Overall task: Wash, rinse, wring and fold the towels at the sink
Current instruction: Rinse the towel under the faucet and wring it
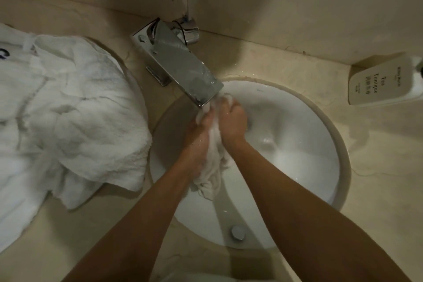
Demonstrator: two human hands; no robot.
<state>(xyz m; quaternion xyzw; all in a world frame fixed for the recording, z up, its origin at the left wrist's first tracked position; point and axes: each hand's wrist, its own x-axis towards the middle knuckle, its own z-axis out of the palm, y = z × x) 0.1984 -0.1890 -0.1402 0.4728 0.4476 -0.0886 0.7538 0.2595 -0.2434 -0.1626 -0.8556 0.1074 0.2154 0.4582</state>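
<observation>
Two bare forearms reach over the near rim of the white sink (pixel 315 167). Your left hand (pixel 198 142) and right hand (pixel 232 119) sit side by side, both clamped round a wet white towel (pixel 211 178) bunched between them; its loose end hangs into the basin. The top of the towel sits right under the chrome faucet (pixel 183 68). Left of the sink, a heap of white towels (pixel 68 107) lies on the counter (pixel 377 167). Far right stands a soap bottle (pixel 380 82).
</observation>
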